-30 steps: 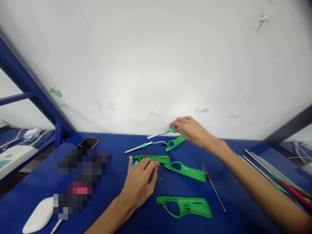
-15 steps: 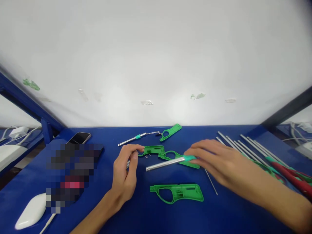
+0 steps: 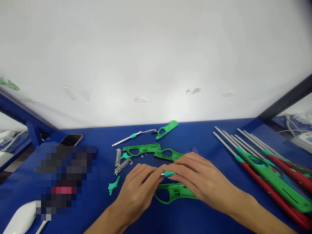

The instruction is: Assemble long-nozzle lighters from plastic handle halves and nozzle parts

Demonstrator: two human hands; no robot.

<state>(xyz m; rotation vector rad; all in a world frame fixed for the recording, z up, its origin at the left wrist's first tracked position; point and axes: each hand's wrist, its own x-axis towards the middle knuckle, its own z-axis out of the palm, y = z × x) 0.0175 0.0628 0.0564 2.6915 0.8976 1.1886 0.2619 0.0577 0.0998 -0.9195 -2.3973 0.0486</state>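
My left hand (image 3: 141,185) is closed on the metal tube, which it mostly hides. My right hand (image 3: 197,175) pinches the teal piece (image 3: 169,174) at the tube's end. Both hands meet above a green handle shell (image 3: 179,191), partly covered by my fingers. Behind them lie another green shell (image 3: 148,148), a third one (image 3: 168,154) partly under my right hand, and a smaller green half (image 3: 167,129) near the wall. Left of my left hand are clear lighter tanks (image 3: 118,157) and a loose teal part (image 3: 113,186).
Long lighters with red and green handles (image 3: 275,182) lie at the right. A metal tube with wires (image 3: 124,140) rests near the back. Along the left are a phone (image 3: 71,139), a blurred dark object (image 3: 70,172) and a white device (image 3: 23,217).
My hands have come together; my left hand has moved right and closed on the tube that my right hand was carrying. Clear tanks and teal parts are now uncovered. The view has shifted slightly.
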